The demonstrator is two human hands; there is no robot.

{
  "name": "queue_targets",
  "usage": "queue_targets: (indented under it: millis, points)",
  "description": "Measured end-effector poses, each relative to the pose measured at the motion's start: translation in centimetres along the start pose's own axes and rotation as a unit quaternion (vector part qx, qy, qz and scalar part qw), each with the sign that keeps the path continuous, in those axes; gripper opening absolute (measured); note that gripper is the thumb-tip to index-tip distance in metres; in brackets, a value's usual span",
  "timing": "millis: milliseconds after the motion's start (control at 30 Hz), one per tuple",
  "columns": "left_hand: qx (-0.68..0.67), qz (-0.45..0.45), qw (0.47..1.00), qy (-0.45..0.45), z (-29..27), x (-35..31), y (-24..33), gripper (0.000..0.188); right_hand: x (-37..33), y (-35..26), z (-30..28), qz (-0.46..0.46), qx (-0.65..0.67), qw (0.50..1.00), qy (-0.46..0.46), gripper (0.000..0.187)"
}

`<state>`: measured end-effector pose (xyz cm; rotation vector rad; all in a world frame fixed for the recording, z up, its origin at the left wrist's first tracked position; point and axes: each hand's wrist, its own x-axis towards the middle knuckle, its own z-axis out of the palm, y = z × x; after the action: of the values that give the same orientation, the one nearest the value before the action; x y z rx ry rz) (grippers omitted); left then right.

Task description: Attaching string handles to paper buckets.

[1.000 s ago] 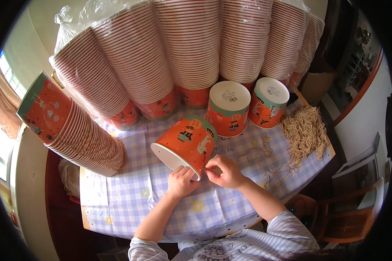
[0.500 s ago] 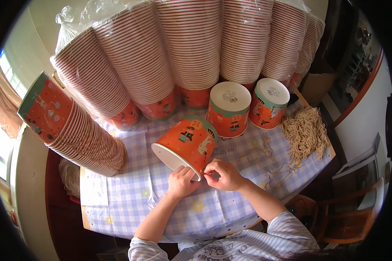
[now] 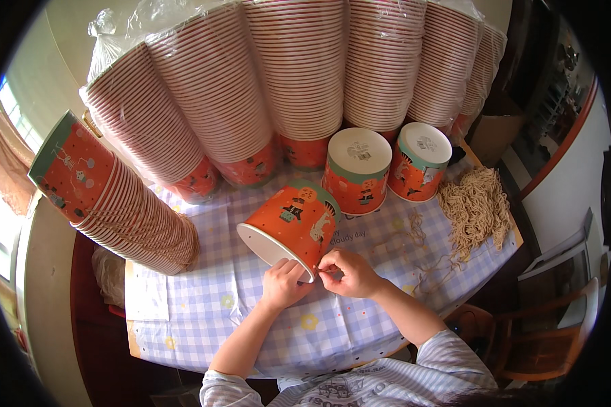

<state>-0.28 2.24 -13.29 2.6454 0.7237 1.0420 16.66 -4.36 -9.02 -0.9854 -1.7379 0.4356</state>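
Note:
An orange paper bucket (image 3: pixel 285 216) with a green band and cartoon figures lies tilted on its side, its white-rimmed mouth facing me. My left hand (image 3: pixel 284 285) grips the lower rim, its fingers reaching inside the mouth. Just outside the same rim, my right hand (image 3: pixel 348 273) is pinched shut at the bucket's wall; what sits between thumb and finger is too small to make out. Behind, two similar buckets stand upside down: a larger one (image 3: pixel 358 190) and a smaller one (image 3: pixel 419 169). A heap of beige strings (image 3: pixel 476 209) lies to the right, with loose strands (image 3: pixel 436 268) trailing nearer.
Tall plastic-wrapped stacks of buckets (image 3: pixel 295 74) line the table's back. At left leans another nested stack (image 3: pixel 132 210) with beige string around its lower part. A blue-and-white checked cloth (image 3: pixel 217 325) covers the table. A wooden chair (image 3: pixel 543 339) stands at the right.
Almost nothing differs. Both hands keep their places at the bucket's rim, and the bucket has barely shifted.

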Motion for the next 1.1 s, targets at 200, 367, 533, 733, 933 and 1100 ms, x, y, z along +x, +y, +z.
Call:
queue_targets:
  millis: [200, 367, 533, 733, 933, 1100]
  points:
    - [-0.002, 0.001, 1.0, 0.003, 0.1, 0.0, 0.0, 0.024, -0.2, -0.1, 0.0, 0.034, 0.016, 0.999, -0.013, 0.022]
    - [0.0, 0.0, 1.0, 0.002, 0.1, 0.0, 0.0, 0.025, -0.1, 0.1, 0.2, 0.006, 0.002, 1.0, 0.005, 0.026]
    - [0.007, -0.004, 1.0, -0.003, 0.0, 0.0, 0.0, 0.024, -0.1, 0.0, 0.2, 0.018, 0.015, 1.0, 0.006, 0.026]
    - [-0.114, 0.042, 0.992, -0.023, -0.9, 0.2, -0.6, 0.024, -0.3, 0.1, 0.1, 0.031, 0.025, 0.999, -0.003, 0.026]
    - [-0.319, -0.141, 0.937, 0.022, -1.1, -0.4, 1.5, 0.011, -0.3, 0.1, 0.0, 0.034, 0.021, 0.999, -0.017, 0.026]
    - [-0.257, -0.091, 0.961, 0.043, -0.4, -0.7, 1.2, 0.014, -0.3, 0.0, 0.1, 0.027, 0.018, 0.999, -0.01, 0.026]
